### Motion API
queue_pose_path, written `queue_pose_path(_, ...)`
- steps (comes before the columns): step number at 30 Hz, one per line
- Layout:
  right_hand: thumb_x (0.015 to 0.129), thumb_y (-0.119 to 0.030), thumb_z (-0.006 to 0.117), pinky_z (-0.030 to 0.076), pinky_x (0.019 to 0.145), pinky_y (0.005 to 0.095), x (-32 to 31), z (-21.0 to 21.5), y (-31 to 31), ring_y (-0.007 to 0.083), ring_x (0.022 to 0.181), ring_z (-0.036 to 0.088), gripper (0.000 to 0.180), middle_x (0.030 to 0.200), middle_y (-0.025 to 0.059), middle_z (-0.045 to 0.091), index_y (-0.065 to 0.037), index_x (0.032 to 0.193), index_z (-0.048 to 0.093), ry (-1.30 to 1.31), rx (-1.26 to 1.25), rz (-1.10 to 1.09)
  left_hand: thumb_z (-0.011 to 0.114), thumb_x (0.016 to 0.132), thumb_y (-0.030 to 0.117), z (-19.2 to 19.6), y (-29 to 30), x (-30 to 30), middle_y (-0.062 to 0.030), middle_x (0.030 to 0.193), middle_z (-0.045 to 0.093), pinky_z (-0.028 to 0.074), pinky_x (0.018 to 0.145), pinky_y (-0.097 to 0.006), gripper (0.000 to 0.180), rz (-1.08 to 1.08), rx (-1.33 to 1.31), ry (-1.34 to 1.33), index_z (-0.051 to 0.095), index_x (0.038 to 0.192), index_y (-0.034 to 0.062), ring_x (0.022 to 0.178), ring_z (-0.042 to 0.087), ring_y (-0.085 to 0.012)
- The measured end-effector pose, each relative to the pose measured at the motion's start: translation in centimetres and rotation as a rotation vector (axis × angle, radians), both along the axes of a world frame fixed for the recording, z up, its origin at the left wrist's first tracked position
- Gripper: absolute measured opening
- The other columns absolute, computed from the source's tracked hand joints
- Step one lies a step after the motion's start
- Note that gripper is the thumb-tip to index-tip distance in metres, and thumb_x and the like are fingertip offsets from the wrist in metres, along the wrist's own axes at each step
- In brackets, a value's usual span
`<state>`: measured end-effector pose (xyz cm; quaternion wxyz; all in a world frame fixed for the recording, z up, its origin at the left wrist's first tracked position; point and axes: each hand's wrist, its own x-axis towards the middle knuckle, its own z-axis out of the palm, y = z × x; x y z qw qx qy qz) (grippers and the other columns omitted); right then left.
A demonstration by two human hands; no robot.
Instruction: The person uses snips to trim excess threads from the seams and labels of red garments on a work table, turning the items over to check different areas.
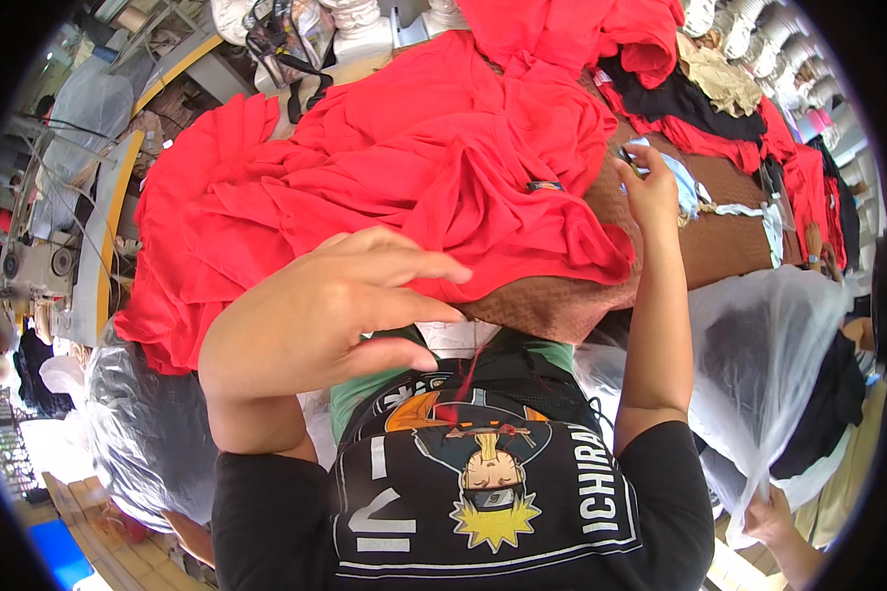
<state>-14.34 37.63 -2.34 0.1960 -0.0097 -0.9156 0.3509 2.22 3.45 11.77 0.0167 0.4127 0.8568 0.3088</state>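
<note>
**Head view: hands at the red cloth pile**

I see my left hand (335, 305) raised close to the camera, fingers spread and loose, holding nothing, hovering over the near edge of the red cloth (404, 167). Right hand (650, 192) reaches farther out, resting by a pale blue scrap (682, 182) on the brown table (719, 246); grip unclear. Cloth is heaped across the table's left. Clear bag (769, 345) hangs right.
</note>
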Motion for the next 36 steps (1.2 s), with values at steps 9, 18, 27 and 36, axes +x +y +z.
queue_pose_path(9,0.085,-0.033,0.069,0.041,0.095,0.0312,9.9,11.9,-5.8,0.0214,0.109,0.058,0.047,0.116,0.0138,0.063,0.003,0.113,0.063,-0.050,-0.654,0.673,0.069,0.083,0.014,-4.0,-0.3,-1.5,-0.0113,0.105,0.067,0.048,0.086,-0.033,0.021,0.509,0.134,-0.056,0.066,0.101,0.0020,0.098,0.063,-0.0237)
queue_pose_path(18,0.086,-0.011,0.066,0.042,0.063,0.0246,18.6,23.2,-7.7,0.0106,0.067,0.053,0.014,0.079,-0.0001,0.061,-0.010,0.098,0.074,-0.309,-0.829,1.637,0.072,0.082,0.020,-11.1,4.5,-8.5,-0.0116,0.107,0.063,0.050,0.081,-0.036,0.038,0.795,0.216,0.081,0.057,0.113,0.0039,0.091,0.064,-0.0243)
queue_pose_path(27,0.081,-0.007,0.068,0.044,0.072,0.0288,21.1,17.9,-8.3,0.0155,0.073,0.058,0.008,0.088,0.0039,0.066,-0.009,0.086,0.073,0.125,-1.093,1.555,0.065,0.081,0.004,-8.4,4.1,-6.9,-0.0084,0.098,0.066,0.050,0.077,-0.032,0.022,0.737,0.429,0.168,0.061,0.103,0.0031,0.084,0.065,-0.0202)
queue_pose_path(36,0.085,-0.006,0.061,0.044,0.069,0.0264,19.0,21.1,-4.9,0.0112,0.066,0.057,0.011,0.085,-0.0010,0.067,-0.012,0.079,0.068,0.071,-0.705,1.647,0.064,0.080,0.000,-7.4,3.7,-5.3,-0.0053,0.098,0.067,0.050,0.074,-0.027,0.021,0.696,0.546,0.169,0.064,0.101,0.0041,0.086,0.064,-0.0132)
